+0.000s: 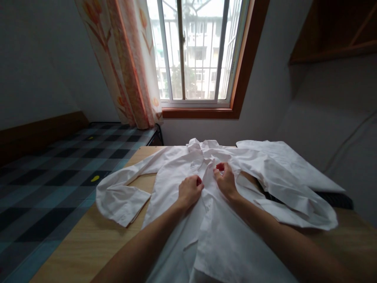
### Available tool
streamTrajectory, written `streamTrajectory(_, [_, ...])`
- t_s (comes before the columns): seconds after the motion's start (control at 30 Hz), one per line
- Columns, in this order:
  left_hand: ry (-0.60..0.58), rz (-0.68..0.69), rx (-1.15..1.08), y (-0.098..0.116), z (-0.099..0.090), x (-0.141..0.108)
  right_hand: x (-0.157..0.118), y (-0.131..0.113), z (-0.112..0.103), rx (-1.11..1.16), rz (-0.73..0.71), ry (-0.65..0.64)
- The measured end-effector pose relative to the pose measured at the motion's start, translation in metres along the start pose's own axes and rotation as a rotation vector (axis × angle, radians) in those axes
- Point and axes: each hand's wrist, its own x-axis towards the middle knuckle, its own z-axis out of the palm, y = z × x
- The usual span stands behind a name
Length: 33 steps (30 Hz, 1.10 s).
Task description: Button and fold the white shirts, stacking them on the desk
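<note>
A white long-sleeved shirt (167,173) lies spread on a wooden table (97,239), its collar toward the window and its sleeves out to both sides. Over the middle of the front, my left hand (190,190) has its fingers curled together at the shirt's front edge; what they pinch is too small to make out. Just to the right and a little higher, my right hand (225,180) rests at the other side of the front opening, thumb and fingers bent with a gap between them. Below the hands the front panels overlap loosely.
Another white folded cloth (297,165) lies at the table's back right, over a dark item (337,199). A bed with a checked cover (67,177) stands left. Behind are a window (197,59) and a floral curtain (129,67); a wooden shelf (332,53) hangs upper right.
</note>
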Motion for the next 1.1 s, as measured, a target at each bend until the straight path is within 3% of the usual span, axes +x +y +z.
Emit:
streamTrajectory(0.13, [0.016, 0.054, -0.207, -0.008, 0.003, 0.002, -0.025, -0.011, -0.006, -0.020, -0.043, -0.231])
streamTrajectory(0.3, [-0.105, 0.055, -0.672, -0.014, 0.008, 0.004, -0.044, -0.018, -0.006, 0.021, -0.102, -0.188])
streamTrajectory(0.43, [-0.177, 0.001, -0.886, -0.012, 0.009, 0.003, -0.047, -0.019, -0.008, 0.066, -0.135, -0.176])
streamTrajectory(0.73, [-0.315, -0.060, -1.015, -0.010, 0.003, 0.002, -0.051, -0.019, -0.011, 0.022, -0.178, -0.166])
streamTrajectory(0.87, [-0.297, -0.040, -1.007, -0.009, 0.002, 0.001, -0.050, -0.018, -0.013, 0.005, -0.207, -0.167])
streamTrajectory(1.1, [-0.306, -0.046, -0.988, -0.010, 0.004, 0.001, -0.050, -0.018, -0.014, 0.130, -0.122, -0.230])
